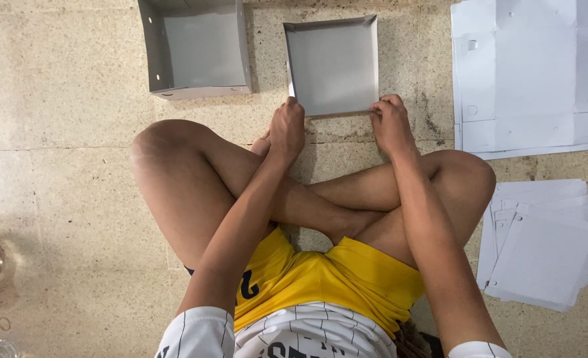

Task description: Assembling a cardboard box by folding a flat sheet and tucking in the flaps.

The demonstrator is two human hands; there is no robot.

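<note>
Shallow grey cardboard tray (333, 65) on the floor ahead of crossed legs — left hand (287, 129) and right hand (392, 122) each in a closed pinch grip on its near corners; press both folds evenly, wall square.

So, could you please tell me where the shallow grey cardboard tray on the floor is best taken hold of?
Probably by the near edge of the shallow grey cardboard tray, from the person's side: its low walls stand up, and the left hand and right hand already pinch its two near corners.
</note>
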